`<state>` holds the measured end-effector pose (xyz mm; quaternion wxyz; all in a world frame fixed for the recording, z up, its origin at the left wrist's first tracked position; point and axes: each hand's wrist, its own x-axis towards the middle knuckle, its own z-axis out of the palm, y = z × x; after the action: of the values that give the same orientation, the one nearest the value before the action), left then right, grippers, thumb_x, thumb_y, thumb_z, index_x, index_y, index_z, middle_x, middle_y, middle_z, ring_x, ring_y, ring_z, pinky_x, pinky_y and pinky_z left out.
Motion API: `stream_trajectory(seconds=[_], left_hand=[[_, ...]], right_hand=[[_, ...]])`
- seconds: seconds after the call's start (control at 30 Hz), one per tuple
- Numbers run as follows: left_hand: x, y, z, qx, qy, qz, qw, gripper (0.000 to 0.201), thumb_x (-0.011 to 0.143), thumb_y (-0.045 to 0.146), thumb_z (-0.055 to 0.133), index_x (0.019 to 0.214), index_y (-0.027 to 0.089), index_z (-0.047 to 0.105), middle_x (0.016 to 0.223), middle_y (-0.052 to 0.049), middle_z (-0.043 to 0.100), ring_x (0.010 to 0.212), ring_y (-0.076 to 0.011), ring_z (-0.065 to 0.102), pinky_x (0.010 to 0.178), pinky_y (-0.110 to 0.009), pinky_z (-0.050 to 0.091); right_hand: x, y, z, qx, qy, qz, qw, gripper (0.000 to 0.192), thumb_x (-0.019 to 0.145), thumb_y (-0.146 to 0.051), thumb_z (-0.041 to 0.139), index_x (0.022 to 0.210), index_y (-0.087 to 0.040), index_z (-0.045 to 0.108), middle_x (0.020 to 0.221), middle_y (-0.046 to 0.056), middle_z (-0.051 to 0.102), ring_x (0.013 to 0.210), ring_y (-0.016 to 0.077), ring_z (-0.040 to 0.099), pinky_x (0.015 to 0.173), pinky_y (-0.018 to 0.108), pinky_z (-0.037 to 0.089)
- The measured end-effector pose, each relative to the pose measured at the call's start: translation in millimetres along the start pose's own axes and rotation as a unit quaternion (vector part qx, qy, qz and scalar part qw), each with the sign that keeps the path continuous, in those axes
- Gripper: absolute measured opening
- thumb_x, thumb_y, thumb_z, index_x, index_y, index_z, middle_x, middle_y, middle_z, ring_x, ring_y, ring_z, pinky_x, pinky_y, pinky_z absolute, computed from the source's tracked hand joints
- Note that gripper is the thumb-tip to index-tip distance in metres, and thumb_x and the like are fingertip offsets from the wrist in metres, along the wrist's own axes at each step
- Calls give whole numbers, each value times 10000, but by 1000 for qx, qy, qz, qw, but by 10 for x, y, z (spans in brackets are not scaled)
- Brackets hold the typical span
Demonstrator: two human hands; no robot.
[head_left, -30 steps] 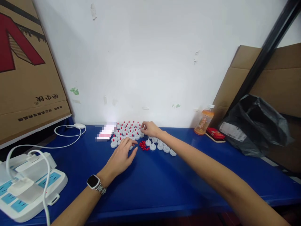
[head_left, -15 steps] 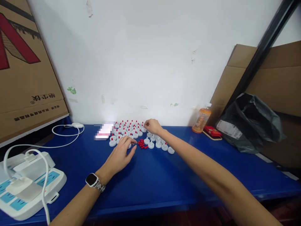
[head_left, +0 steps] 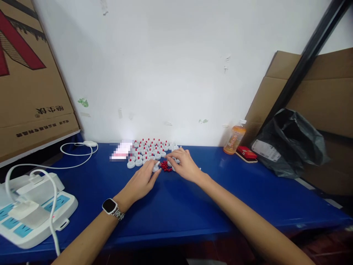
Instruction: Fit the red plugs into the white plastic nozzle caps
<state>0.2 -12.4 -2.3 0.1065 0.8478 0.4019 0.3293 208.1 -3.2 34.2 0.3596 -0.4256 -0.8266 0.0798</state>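
My left hand (head_left: 140, 183) has its thumb and fingers closed around a white nozzle cap (head_left: 156, 168), which tilts toward the right. Just right of it, my right hand (head_left: 184, 165) is bent with thumb and fingertips drawn together above a small pile of red tips (head_left: 166, 167). Whether anything sits between those fingertips is too small to make out. Behind both hands stand rows of white nozzle caps (head_left: 138, 162), many topped with a red tip. More white caps are partly hidden under my right hand.
A phone (head_left: 121, 151) with a blurred bright screen lies left of the caps. At the left are a power strip (head_left: 64, 209) with cables and a large carton (head_left: 41, 92). On the right stand an orange drink bottle (head_left: 234, 139), a red packet (head_left: 246, 152) and a dark plastic bag (head_left: 289, 143).
My right hand has come back from the rear row of caps to the red tips. My left hand, earlier loosely open over the caps, now grips one white cap.
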Motion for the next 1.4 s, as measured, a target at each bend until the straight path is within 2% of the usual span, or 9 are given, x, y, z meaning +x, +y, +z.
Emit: stream_trajectory(seconds=[0.13, 0.4, 0.5, 0.6, 0.7, 0.8, 1.1, 1.3, 1.4], left_hand=[[-7, 4, 7, 7, -13, 1, 1000, 263, 1012, 413, 368, 1128, 220, 505, 1069, -79, 617, 987, -241, 620, 869, -397, 505], [4, -40, -5, 3, -15, -13, 1000, 288, 1013, 419, 355, 1127, 211, 518, 1123, -94, 619, 1023, -242, 626, 885, -393, 507], [-1, -39, 2, 9, -11, -13, 1000, 294, 1010, 420, 364, 1149, 209, 514, 1135, -99, 622, 1031, -246, 630, 902, -408, 507], [-8, -19, 22, 12, -4, -8, 1000, 315, 1007, 427, 373, 1181, 207, 515, 1142, -104, 634, 1036, -253, 640, 908, -417, 516], [-12, 12, 42, 15, 5, -5, 1000, 373, 1013, 413, 367, 1304, 195, 449, 1221, -128, 621, 1080, -260, 640, 944, -438, 511], [-8, 35, 54, 20, 7, 1, 1000, 427, 1019, 373, 355, 1394, 171, 365, 1298, -160, 585, 1132, -266, 627, 978, -455, 499], [-18, 32, 68, 16, 3, -5, 1000, 440, 1017, 359, 360, 1408, 158, 357, 1289, -174, 600, 1171, -280, 620, 988, -463, 500], [-40, 0, 90, 4, 1, -20, 1000, 474, 1016, 395, 356, 1426, 158, 336, 1413, -184, 518, 1297, -286, 536, 1055, -485, 458], [-39, -16, 109, -6, -6, -20, 1000, 475, 1019, 406, 344, 1429, 166, 329, 1443, -178, 488, 1335, -283, 497, 1080, -490, 437]], right_hand=[[-124, 309, -19, -156, -54, -40, 985, 200, 948, -333, 569, 1015, -260, 743, 1020, 77, 669, 988, 242, 485, 868, 403, 309], [-144, 412, 48, -181, -54, -45, 981, 141, 913, -361, 635, 932, -279, 748, 1049, 65, 632, 1015, 248, 458, 860, 407, 284], [-126, 371, 59, -111, -8, -19, 994, 117, 891, -328, 656, 861, -248, 736, 1016, 59, 666, 1016, 243, 495, 887, 411, 307], [-83, 295, 128, 65, 77, 72, 992, 168, 882, -357, 637, 842, -217, 719, 902, 43, 699, 861, 201, 565, 801, 350, 396], [-23, 198, 263, 278, 104, 146, 944, 246, 807, -433, 685, 847, -192, 706, 798, 23, 699, 622, 145, 560, 597, 278, 424], [20, 96, 396, 393, 110, 162, 898, 298, 726, -461, 748, 819, -182, 697, 757, 24, 700, 617, 146, 601, 577, 264, 460], [-10, -37, 473, 439, 145, 182, 868, 299, 704, -456, 778, 778, -172, 715, 729, 34, 709, 643, 153, 625, 632, 277, 496], [-56, -85, 510, 339, 184, 137, 912, 224, 784, -405, 722, 787, -181, 731, 773, 45, 701, 711, 166, 607, 689, 294, 493], [-67, -111, 533, 318, 185, 129, 921, 203, 789, -384, 715, 776, -181, 733, 790, 47, 700, 733, 168, 603, 713, 294, 492]])
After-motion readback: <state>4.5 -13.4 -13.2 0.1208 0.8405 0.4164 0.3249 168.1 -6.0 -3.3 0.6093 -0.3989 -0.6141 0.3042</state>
